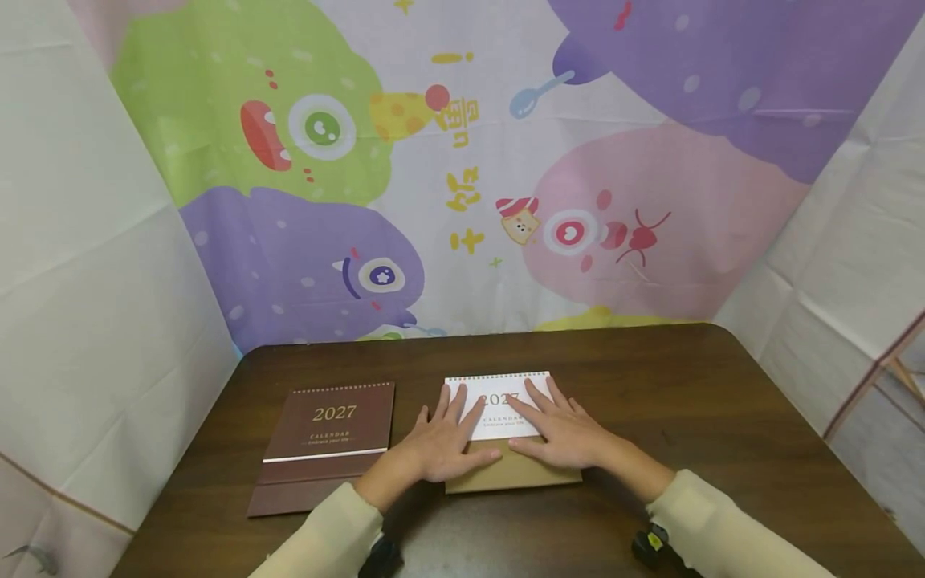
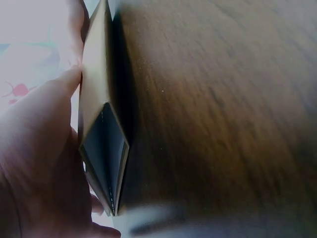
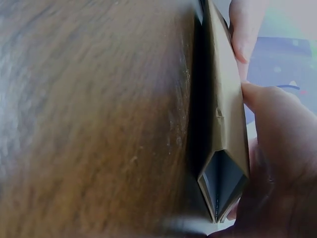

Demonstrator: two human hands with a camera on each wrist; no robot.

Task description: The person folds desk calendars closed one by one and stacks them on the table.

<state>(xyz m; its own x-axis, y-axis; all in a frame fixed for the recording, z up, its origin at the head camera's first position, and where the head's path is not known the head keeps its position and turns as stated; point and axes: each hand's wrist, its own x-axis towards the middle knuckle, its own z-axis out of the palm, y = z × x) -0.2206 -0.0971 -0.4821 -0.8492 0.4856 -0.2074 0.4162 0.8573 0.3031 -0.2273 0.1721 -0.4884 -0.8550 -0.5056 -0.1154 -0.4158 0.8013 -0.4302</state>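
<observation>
A white-paged 2027 desk calendar [image 1: 506, 429] with a tan cardboard stand [image 1: 527, 474] lies nearly flat on the table in the head view. My left hand [image 1: 441, 445] rests on its left side, fingers spread over the page and thumb on the tan board. From the right, my right hand [image 1: 567, 429] lies on it the same way, fingers straight and spread. In the left wrist view the folded stand [image 2: 96, 94] shows a narrow diamond-shaped gap at its end, beside the left hand [image 2: 39, 148]. The right wrist view shows a like gap in the stand [image 3: 228, 109], beside the right hand [image 3: 282, 134].
A brown 2027 desk calendar [image 1: 328, 425] lies on the left of the dark wooden table [image 1: 672, 385]. Behind the table hangs a cloth printed with cartoon monsters [image 1: 477, 160]. White cloth walls [image 1: 94, 241] stand on both sides.
</observation>
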